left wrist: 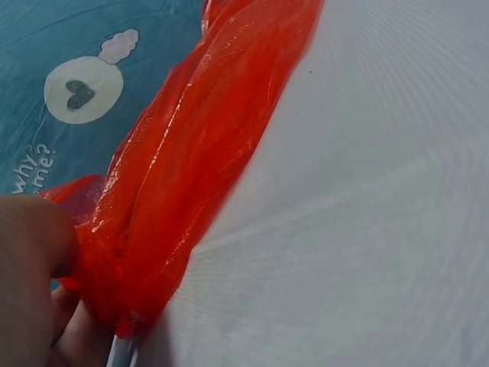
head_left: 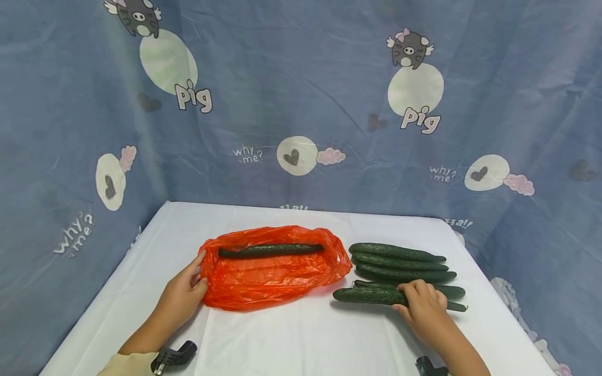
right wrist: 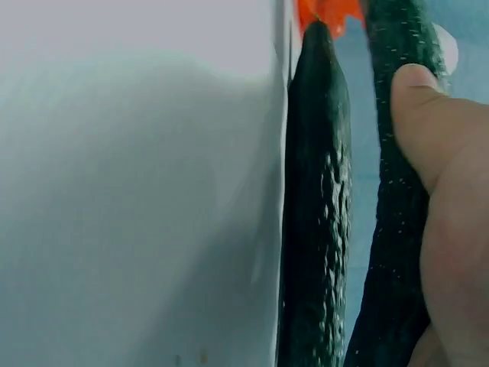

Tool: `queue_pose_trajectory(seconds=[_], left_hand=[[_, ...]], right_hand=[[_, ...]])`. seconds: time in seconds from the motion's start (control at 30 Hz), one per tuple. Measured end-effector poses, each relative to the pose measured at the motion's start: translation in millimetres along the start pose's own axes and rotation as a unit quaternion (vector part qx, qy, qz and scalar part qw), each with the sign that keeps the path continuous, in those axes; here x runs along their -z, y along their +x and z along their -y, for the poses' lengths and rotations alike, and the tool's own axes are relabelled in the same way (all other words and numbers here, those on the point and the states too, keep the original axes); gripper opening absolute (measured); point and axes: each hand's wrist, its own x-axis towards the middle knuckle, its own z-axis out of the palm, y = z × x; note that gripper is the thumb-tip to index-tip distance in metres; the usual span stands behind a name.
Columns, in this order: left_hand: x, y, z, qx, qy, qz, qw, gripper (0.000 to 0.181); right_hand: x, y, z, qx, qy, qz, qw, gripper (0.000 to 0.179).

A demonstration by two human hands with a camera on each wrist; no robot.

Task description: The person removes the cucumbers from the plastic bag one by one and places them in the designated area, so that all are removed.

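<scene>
A red plastic bag (head_left: 263, 279) lies spread on the white table with its mouth facing up, and one cucumber (head_left: 273, 250) rests in it. My left hand (head_left: 181, 295) pinches the bag's left edge between thumb and fingers; in the left wrist view the red film (left wrist: 183, 153) bunches up beside the thumb. On the right, my right hand (head_left: 425, 308) grips a dark green cucumber (head_left: 369, 296) around its middle. The right wrist view shows the thumb lying along this held cucumber (right wrist: 397, 206), with a gap between it and another cucumber (right wrist: 317, 206) on the table.
Several more cucumbers (head_left: 400, 261) lie side by side right of the bag, just beyond the right hand. The white tablecloth (head_left: 282, 339) covers the table. A blue patterned cloth (head_left: 301, 94) hangs behind and along both sides.
</scene>
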Motion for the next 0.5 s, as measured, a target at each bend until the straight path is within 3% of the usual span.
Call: queue_pose_trajectory(seconds=[0.5], left_hand=[[-0.3,0.4,-3.4,0.003,0.0,0.006,1.0,0.072]], right_hand=[[0.6,-12.7,-25.2,-0.026,0.016,-0.004,0.9995,0.043]])
